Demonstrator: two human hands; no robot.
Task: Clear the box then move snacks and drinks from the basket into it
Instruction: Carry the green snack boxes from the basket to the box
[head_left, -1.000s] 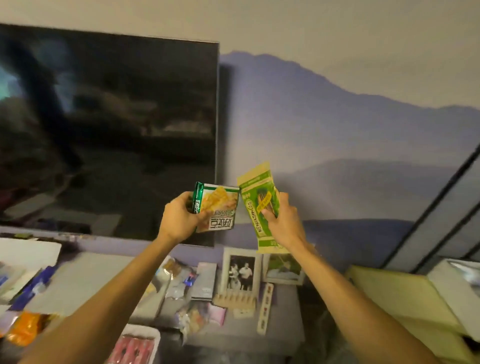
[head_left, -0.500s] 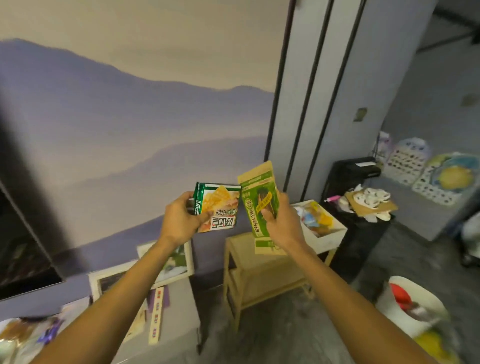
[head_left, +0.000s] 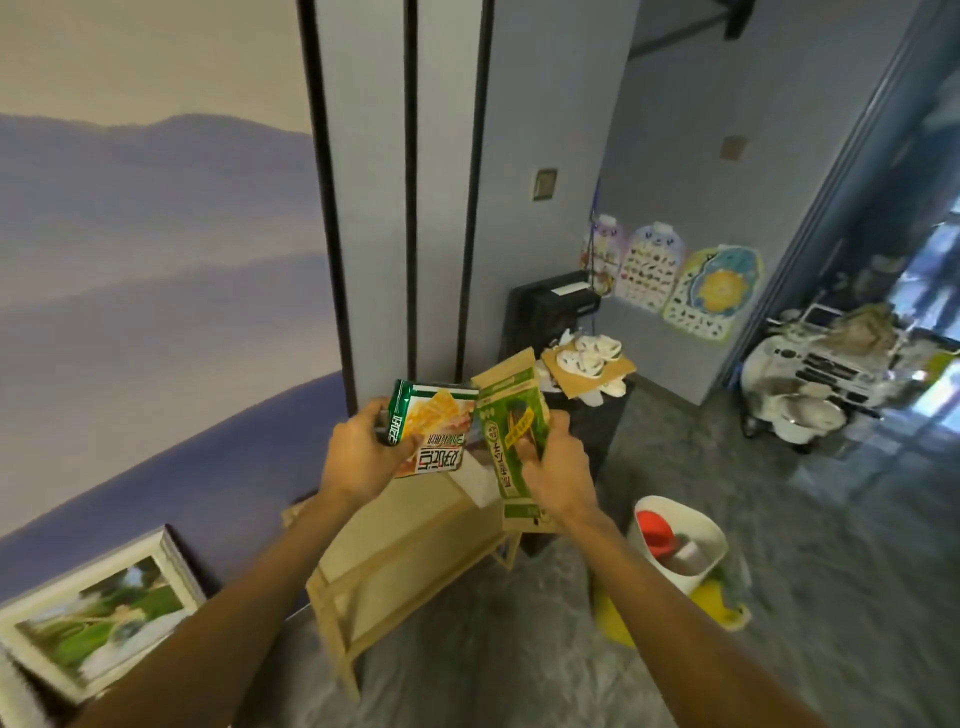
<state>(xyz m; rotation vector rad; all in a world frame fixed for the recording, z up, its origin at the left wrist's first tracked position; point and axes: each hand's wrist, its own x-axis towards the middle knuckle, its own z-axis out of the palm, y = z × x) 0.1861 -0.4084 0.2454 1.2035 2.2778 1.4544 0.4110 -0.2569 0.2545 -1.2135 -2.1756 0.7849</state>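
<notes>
While both arms stretch forward, the left hand (head_left: 358, 457) grips a green cracker box (head_left: 434, 431) by its left edge, thumb across the front. The right hand (head_left: 558, 478) clasps a tall green snack pouch (head_left: 511, 436) near its lower end, fingers wrapped round it. The two packs touch side by side in the air above the far end of a pale wooden stand (head_left: 410, 545). A white tub (head_left: 711, 540) sits on the floor just right of the stand.
</notes>
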